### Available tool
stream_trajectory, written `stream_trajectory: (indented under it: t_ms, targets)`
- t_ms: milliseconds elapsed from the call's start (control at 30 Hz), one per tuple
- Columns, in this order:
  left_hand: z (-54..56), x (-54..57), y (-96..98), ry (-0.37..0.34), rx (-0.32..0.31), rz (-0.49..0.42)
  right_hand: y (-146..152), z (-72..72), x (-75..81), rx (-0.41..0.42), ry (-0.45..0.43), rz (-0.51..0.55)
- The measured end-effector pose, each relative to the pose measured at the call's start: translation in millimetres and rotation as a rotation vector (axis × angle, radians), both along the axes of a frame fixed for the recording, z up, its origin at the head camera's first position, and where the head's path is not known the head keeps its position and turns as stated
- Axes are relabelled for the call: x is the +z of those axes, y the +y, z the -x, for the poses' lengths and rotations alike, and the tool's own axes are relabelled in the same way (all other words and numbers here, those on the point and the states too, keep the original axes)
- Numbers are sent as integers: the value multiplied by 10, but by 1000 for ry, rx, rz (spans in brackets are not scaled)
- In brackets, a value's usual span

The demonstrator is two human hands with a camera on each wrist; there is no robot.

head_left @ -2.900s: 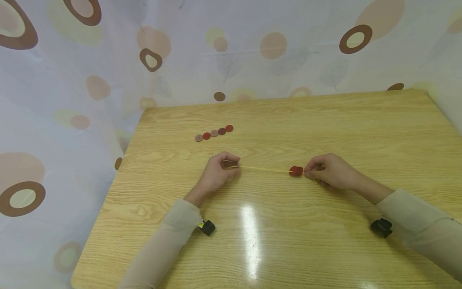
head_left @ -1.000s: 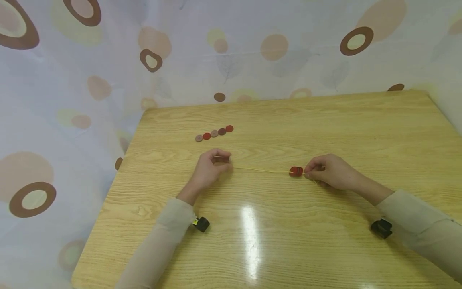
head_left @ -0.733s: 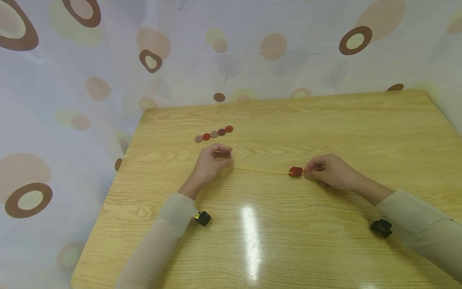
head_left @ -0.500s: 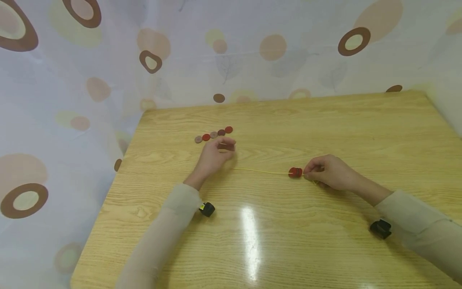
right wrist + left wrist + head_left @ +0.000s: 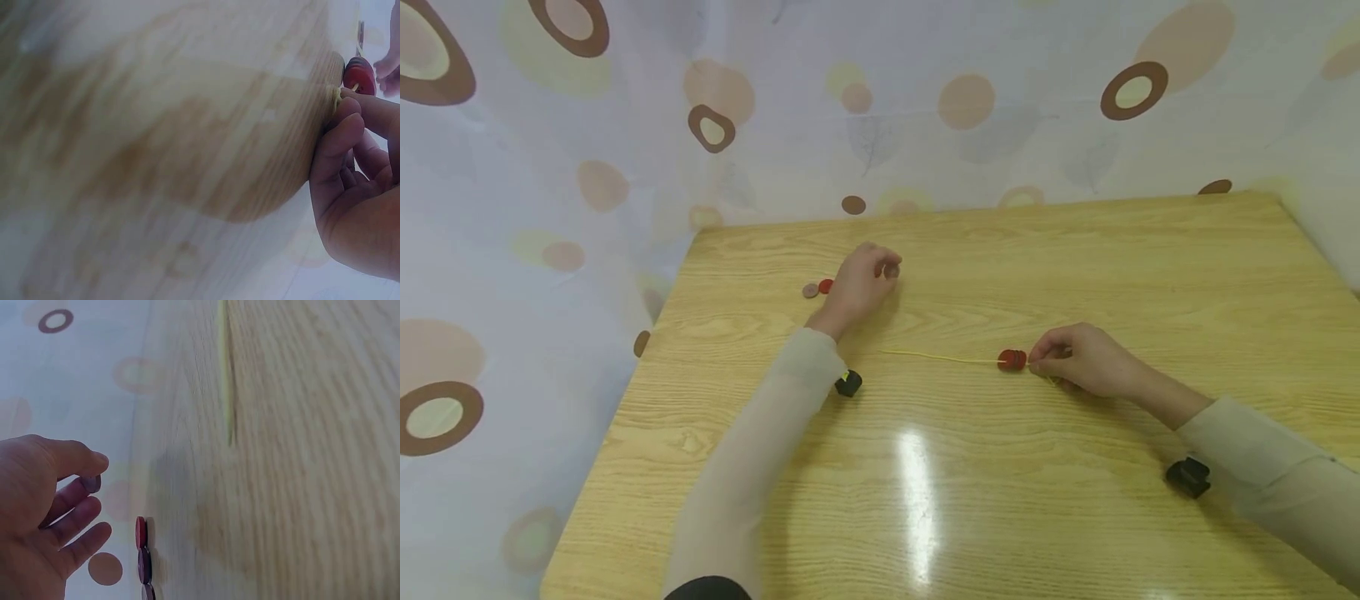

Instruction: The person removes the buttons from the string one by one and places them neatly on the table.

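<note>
My left hand (image 5: 865, 279) is raised over the far end of a row of buttons, covering part of the row in the head view. In the left wrist view its thumb and forefinger pinch a greyish button (image 5: 92, 483). A red button (image 5: 140, 532) ends the row just below. My right hand (image 5: 1086, 358) pinches a yellow string (image 5: 940, 358) close behind a stack of red and dark buttons (image 5: 1011, 360) threaded on it. The string's other end lies loose on the table, stretching left from the stack. In the right wrist view, the red button stack (image 5: 359, 76) sits just beyond the fingertips.
A grey button (image 5: 810, 291) and a red button (image 5: 826, 286) show at the near end of the row, left of my hand. The wooden table (image 5: 1037, 500) meets a patterned curtain (image 5: 910, 150) at the back and left.
My left hand has come off the string with a button between its fingers and moved away to the row's far end. The string has slackened. The right hand has stayed in place.
</note>
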State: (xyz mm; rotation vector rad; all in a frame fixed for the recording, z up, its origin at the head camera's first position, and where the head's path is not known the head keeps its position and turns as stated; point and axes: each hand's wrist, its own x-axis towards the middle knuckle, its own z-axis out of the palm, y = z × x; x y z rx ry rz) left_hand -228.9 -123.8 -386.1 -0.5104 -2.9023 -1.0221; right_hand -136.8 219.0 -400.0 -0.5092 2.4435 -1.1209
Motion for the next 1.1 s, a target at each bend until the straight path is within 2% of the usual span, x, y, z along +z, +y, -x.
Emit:
stream_trajectory:
  t_ms: [267,467,667,1000,1100]
  targets:
    - [233,-83,-8,18,-12,119,-1,-13,-13,3,4,9]
    - [325,-151,-44,-17,-13,164,-21,-28,-11,-3,-5,7]
    - [345,-161,-77,-44,-23,151,-33,-43,-4,-4,-17,10]
    - [398,-158,-122,-143,-18,94,-14,-13,-23,5,-14,5]
    - [421,-163,-126,-148,-25,83,-11,-4,-22,5,-13,8]
